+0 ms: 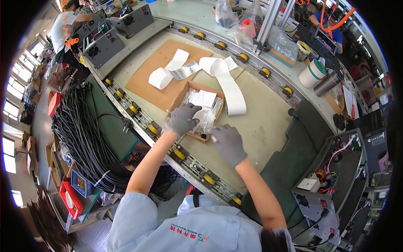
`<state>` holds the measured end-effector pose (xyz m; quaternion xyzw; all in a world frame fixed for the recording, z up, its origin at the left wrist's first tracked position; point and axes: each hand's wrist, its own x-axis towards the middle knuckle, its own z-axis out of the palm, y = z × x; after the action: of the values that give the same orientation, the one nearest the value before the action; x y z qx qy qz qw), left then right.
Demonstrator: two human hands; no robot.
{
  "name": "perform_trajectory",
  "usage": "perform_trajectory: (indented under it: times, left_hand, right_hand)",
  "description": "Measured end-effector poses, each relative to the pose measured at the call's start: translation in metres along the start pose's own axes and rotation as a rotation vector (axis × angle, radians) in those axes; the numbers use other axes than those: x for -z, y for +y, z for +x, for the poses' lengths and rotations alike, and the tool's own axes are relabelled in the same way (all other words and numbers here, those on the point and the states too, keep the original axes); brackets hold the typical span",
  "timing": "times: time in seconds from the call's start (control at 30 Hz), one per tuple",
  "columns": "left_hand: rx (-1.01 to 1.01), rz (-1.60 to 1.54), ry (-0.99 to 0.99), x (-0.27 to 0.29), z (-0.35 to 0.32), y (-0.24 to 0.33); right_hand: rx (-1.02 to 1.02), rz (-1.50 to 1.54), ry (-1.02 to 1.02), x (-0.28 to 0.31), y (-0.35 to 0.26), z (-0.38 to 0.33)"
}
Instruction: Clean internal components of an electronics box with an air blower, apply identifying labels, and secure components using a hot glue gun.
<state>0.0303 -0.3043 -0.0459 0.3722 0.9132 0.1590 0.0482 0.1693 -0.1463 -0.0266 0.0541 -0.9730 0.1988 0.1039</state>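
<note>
- Gloves, grey, cover both hands over a shallow cardboard box (pixel 189 90) of clear plastic bags (pixel 208 112) on the tabletop (pixel 256 122).
- Left hand (pixel 182 119) rests on the box's near left edge, fingers curled around the bags inside it.
- Right hand (pixel 227 142) sits at the box's near right corner, fingers bent, touching the bags' ends; whether it pinches anything I cannot tell.
- White paper strips (pixel 226 82) lie just behind the box, partly on a brown cardboard sheet (pixel 149 71).
- Black cables (pixel 82 134) hang in a bundle well off to the left.
</note>
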Motion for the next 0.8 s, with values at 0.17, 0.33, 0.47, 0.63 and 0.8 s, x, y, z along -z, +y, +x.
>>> perform_trajectory:
  times: [0.17, 0.33, 0.47, 0.63, 0.8]
  left_hand:
    - [0.113, -0.16, 0.144, 0.009, -0.004, -0.023]
    - [0.053, -0.07, 0.125, -0.001, 0.016, -0.028]
    - [0.132, 0.085, -0.034, -0.019, 0.033, -0.023]
    - [0.223, -0.334, 0.098, -0.018, 0.017, -0.037]
    - [0.496, -0.783, 0.199, -0.01, -0.001, -0.057]
  right_hand:
    - [0.002, 0.12, 0.156, 0.008, -0.011, -0.003]
    - [-0.268, 0.195, 0.182, 0.017, -0.002, -0.051]
    - [-0.232, 0.019, 0.185, 0.0, 0.01, -0.031]
    - [0.229, -0.275, -0.102, -0.046, 0.025, 0.058]
    - [0.393, -0.574, -0.535, -0.079, 0.019, 0.105]
